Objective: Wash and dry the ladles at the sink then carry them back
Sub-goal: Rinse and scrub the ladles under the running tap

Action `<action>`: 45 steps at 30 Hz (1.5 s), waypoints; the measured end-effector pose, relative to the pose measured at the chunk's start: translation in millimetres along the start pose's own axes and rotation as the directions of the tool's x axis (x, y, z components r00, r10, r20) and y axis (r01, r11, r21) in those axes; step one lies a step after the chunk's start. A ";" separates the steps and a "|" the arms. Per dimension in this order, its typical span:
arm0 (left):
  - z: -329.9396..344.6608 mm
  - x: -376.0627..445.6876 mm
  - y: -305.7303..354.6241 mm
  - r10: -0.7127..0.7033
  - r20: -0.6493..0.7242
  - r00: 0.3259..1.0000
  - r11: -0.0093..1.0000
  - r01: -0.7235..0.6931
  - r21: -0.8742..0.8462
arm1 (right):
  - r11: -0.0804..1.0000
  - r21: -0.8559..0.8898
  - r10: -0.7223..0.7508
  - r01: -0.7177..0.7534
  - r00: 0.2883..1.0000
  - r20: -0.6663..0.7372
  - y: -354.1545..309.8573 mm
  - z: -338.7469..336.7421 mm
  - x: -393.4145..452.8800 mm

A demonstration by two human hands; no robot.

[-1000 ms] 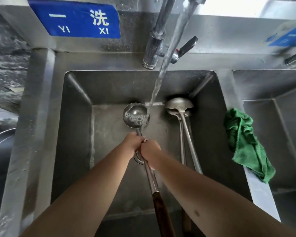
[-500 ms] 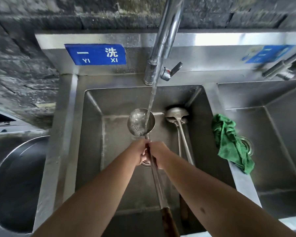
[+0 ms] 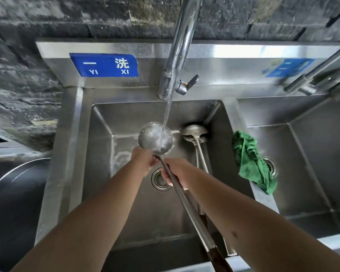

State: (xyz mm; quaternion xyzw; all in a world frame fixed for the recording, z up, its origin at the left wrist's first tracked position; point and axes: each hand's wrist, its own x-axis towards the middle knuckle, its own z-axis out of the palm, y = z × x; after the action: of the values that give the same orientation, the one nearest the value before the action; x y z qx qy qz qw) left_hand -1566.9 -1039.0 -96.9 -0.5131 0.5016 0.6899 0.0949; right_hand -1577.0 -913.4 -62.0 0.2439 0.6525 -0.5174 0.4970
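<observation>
**Ladle under the tap, both hands on it**

Water [image 3: 168, 114] is running from the tap [image 3: 182, 48] straight into the bowl of the ladle [image 3: 155, 138], which sits above the middle of the left sink basin [image 3: 98, 154], and the bowl is awash with white froth. The right hand [image 3: 176, 173] is wrapped round the metal shaft just below the bowl, fingers curled tight on it, while the long shaft runs down toward the near edge of the basin and ends in a dark wooden grip at the bottom of the view. The left hand [image 3: 143, 160] is up against the underside and neck of the bowl, fingers bent against the metal; how firmly it grips I cannot tell from here. The two hands sit close together, right over the drain [image 3: 158, 181].

Over at the back right corner of the same basin, two more ladles [image 3: 194, 132] lie stacked, bowls nested, handles running toward the near edge beneath the right forearm. A crumpled green cloth [image 3: 249, 160] is draped over the divider between this basin and the right basin [image 3: 312, 154]. A blue sign [image 3: 104, 64] is stuck to the splashback at the back left, and a second, blurred one [image 3: 289, 67] sits at the back right.
</observation>
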 end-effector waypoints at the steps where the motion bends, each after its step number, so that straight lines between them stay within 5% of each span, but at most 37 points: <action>1: 3.1 -2.7 -0.3 0.024 0.013 1.000 0.999 -0.025 0.045 | 1.000 0.016 0.009 -0.010 1.000 0.010 -4.5 -0.1 3.5; 10: 12.6 11.9 -1.3 0.229 -0.073 0.971 0.919 -0.190 0.345 | 0.994 0.094 0.054 -0.064 0.993 0.108 -28.1 3.7 18.9; 15: 14.8 -23.3 19.0 0.490 -0.206 0.847 0.760 -0.299 0.577 | 0.989 0.143 0.017 -0.037 0.990 0.143 -38.4 1.8 10.8; 19: 15.1 -17.3 18.8 0.457 -0.173 0.872 0.794 -0.313 0.520 | 0.990 0.141 -0.011 -0.006 0.993 0.115 -44.9 -0.7 12.2; 23: 17.4 -9.4 19.5 0.378 0.046 0.925 0.776 -0.344 0.529 | 0.994 0.106 0.018 -0.025 0.998 0.060 -39.8 -9.1 16.6; 26: 21.5 -17.6 23.2 0.510 0.095 0.855 0.688 -0.472 0.551 | 1.000 0.023 0.001 -0.002 1.000 0.005 -33.9 -12.6 16.3; 30: 16.6 -24.0 36.5 0.685 0.029 0.728 0.514 -0.512 0.688 | 0.990 0.140 -0.007 -0.001 0.998 0.060 -41.5 -10.4 15.3; 33: 10.0 -23.7 41.9 0.579 -0.079 0.812 0.651 -0.402 0.644 | 0.993 0.116 -0.020 0.009 0.996 0.093 -55.3 -8.0 13.9; 36: 9.8 -27.3 43.7 0.476 0.011 0.879 0.732 -0.403 0.550 | 0.987 0.159 -0.008 -0.011 0.993 0.121 -58.3 -9.6 11.3; 41: 10.9 -17.7 45.0 0.657 0.163 0.736 0.497 -0.586 0.640 | 0.988 0.130 0.080 -0.087 0.995 0.055 -47.2 -12.0 10.4; 45: 15.3 -8.4 42.2 0.622 0.106 0.776 0.478 -0.483 0.734 | 0.990 0.120 0.068 -0.073 0.997 0.043 -56.0 -23.8 6.6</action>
State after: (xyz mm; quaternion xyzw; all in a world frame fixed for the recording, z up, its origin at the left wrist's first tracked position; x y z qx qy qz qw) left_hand -1599.7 -1043.9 -65.6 -0.2998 0.8763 0.3768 0.0177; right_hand -1635.6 -912.3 -44.4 0.2864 0.6010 -0.5428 0.5121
